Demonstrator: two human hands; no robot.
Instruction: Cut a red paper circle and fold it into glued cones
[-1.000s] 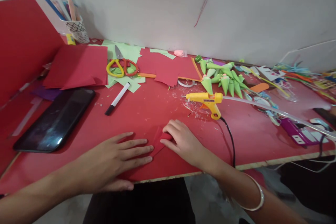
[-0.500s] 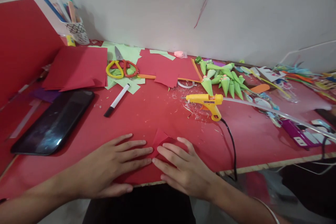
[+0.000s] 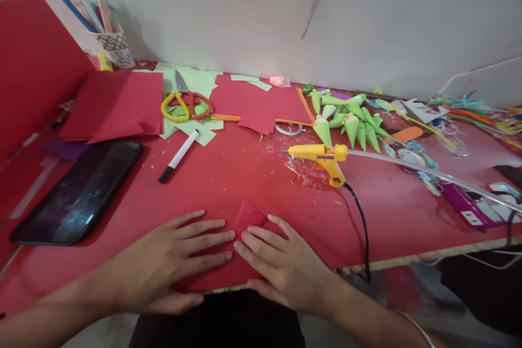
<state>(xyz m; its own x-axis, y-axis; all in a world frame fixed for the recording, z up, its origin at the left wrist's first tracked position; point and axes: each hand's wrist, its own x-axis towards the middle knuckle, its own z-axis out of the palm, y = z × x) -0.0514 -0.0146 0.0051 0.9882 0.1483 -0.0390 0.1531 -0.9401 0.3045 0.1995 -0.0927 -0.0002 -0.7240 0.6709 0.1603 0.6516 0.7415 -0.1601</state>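
A small folded piece of red paper [image 3: 246, 215] lies near the front edge of the red table [image 3: 212, 174], partly covered by fingers. My right hand [image 3: 277, 255] lies over it with fingers stretched out, their tips pressing on the paper. Flat beside it, my left hand [image 3: 191, 250] has its fingers spread, the tips at the paper's left side. How far the paper reaches under my hands is hidden, and its red blends with the tabletop.
Beyond my hands rest a yellow glue gun [image 3: 320, 160] with a black cord, a marker [image 3: 178, 156] and scissors [image 3: 186, 103]. A phone [image 3: 77, 193] is at left, below red sheets [image 3: 116, 103]. Green paper cones [image 3: 350, 119] are heaped toward the wall.
The folded red paper's raised flap now looks flatter under my right hand. Both hands stay nearly in place, while the whole view has shifted slightly.
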